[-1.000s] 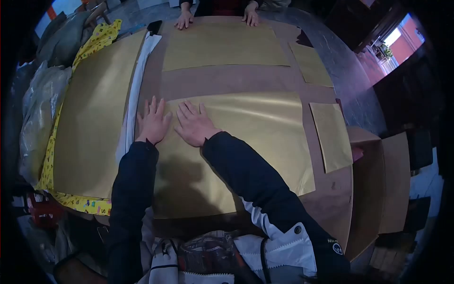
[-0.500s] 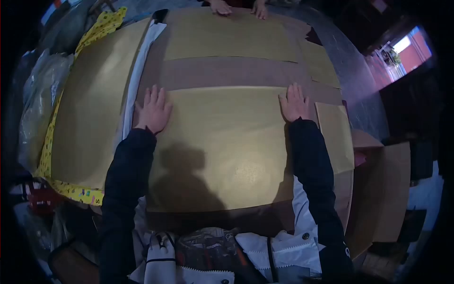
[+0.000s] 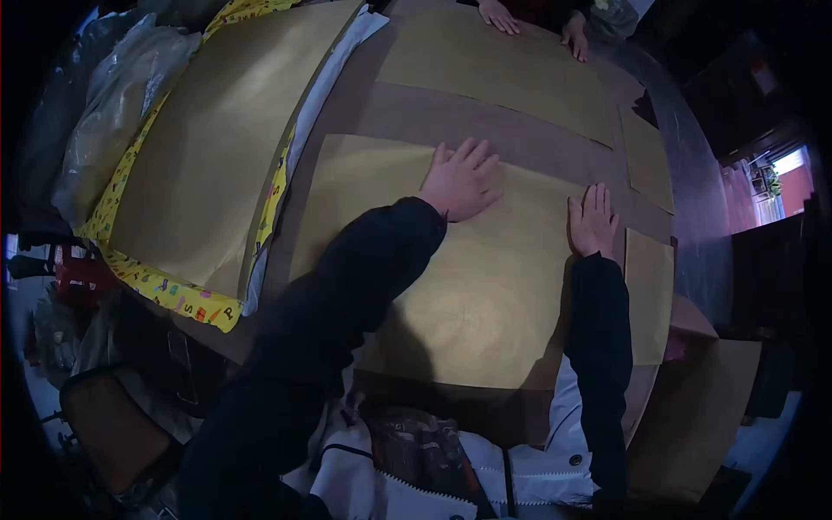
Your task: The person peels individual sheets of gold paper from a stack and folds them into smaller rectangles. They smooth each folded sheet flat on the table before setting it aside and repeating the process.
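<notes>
A large sheet of brown paper (image 3: 485, 321) lies flat in front of me on a brown-covered table (image 3: 364, 113). My left hand (image 3: 464, 180) rests on the sheet near its far edge, fingers spread, holding nothing. Over the sheet's right edge lies my right hand (image 3: 594, 221), palm down with fingers stretched out. Beyond it is a second brown paper sheet (image 3: 503, 78). Another person's hands (image 3: 499, 16) show at that sheet's far side.
To the left, more brown paper (image 3: 217, 130) lies over yellow printed sheeting (image 3: 204, 305). Clear plastic (image 3: 126, 113) is heaped at the far left. Smaller paper pieces (image 3: 648, 295) lie along the right edge. An open cardboard box (image 3: 693, 416) stands at the lower right.
My left hand has moved from the sheet's left edge rightward to the middle of its far part. My right hand stays at the right edge. The view has turned and shifted.
</notes>
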Tool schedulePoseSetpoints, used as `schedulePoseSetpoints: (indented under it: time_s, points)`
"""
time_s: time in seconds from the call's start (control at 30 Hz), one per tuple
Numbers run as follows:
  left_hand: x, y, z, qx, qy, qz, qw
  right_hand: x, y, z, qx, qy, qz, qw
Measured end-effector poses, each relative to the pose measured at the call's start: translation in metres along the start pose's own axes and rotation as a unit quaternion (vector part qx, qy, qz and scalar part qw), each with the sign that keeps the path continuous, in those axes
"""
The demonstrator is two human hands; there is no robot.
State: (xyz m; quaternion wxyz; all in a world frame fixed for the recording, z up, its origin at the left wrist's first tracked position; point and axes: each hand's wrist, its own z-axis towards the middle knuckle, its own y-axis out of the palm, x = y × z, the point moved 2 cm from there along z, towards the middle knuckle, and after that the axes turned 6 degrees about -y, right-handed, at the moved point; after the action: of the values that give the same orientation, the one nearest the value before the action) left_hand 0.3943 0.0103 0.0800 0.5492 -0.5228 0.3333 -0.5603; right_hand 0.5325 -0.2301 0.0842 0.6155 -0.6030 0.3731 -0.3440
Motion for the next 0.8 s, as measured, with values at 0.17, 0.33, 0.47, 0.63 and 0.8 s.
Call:
schedulePoseSetpoints:
  time_s: [0.17, 0.33, 0.47, 0.63, 0.8]
  points:
    - [-0.099, -0.044, -0.045, -0.042, -0.135, 0.068, 0.988, 0.006, 0.005, 0.004, 0.004, 0.002, -0.005, 1.0]
    - [-0.168, -0.066, -0.082, -0.026, -0.195, 0.083, 0.977, -0.011, -0.009, -0.002, -0.01, 0.031, -0.051, 0.998]
    - [-0.167, -0.067, -0.083, -0.022, -0.178, 0.091, 0.979, -0.094, -0.008, -0.015, 0.004, -0.115, -0.006, 0.993]
    - [-0.164, -0.068, -0.078, -0.051, -0.194, 0.066, 0.978, -0.246, 0.002, -0.04, -0.061, -0.367, 0.077, 0.925]
    - [-0.169, -0.066, -0.08, -0.041, -0.183, 0.082, 0.979, -0.203, 0.003, -0.01, 0.001, -0.3, 0.097, 0.949]
